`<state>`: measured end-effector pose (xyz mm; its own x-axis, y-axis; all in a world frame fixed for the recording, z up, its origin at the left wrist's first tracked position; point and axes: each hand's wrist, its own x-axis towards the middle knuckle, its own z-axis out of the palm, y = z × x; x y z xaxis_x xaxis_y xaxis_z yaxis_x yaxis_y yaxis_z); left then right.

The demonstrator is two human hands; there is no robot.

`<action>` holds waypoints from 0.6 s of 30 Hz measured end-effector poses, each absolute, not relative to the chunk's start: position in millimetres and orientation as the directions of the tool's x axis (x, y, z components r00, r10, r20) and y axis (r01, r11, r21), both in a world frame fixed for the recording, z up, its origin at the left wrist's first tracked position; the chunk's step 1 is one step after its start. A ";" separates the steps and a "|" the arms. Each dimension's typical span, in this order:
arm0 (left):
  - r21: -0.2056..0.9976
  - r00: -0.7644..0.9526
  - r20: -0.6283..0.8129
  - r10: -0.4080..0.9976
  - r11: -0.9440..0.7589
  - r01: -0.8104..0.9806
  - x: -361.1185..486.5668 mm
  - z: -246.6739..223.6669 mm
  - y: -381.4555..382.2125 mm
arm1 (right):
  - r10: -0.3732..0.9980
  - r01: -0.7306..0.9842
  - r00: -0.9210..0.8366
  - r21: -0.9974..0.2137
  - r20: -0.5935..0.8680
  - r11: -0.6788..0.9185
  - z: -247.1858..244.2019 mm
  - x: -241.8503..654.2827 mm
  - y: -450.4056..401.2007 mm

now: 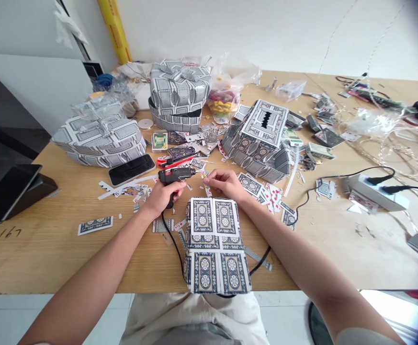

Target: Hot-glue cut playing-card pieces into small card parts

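Observation:
My left hand [161,197] is wrapped round the grip of a black glue gun [176,175], whose nozzle points right. Opposite the nozzle, my right hand [226,184] pinches a small cut strip of playing card [205,179] between thumb and fingers. Closer to me, between my forearms, stands a box covered in playing cards [214,242], their dark patterned backs facing up. The glue gun's black cord runs down behind this box. A red utility knife [175,162] lies just beyond the glue gun.
Beyond my hands stand a boat-shaped card piece [103,136], a taller card basket [180,88] and a slotted card box [262,124]. A phone [132,169] lies left, a power strip [377,191] with cords right. Loose cards [271,195] and scraps litter the table.

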<state>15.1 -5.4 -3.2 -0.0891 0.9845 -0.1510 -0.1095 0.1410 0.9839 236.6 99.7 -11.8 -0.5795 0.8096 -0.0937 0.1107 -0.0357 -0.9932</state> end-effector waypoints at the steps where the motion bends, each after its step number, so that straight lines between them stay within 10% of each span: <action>1: 0.984 -0.087 -0.150 0.985 0.140 -0.109 15.2 -3.0 -5.4 | 0.810 0.110 -0.579 -0.993 -0.091 -0.033 -11.5 236.5 99.8; 18: 0.981 -0.084 -0.171 0.982 0.162 -0.107 15.5 -2.9 -4.9 | 0.800 0.116 -0.594 -0.993 -0.083 -0.017 -12.1 236.7 100.3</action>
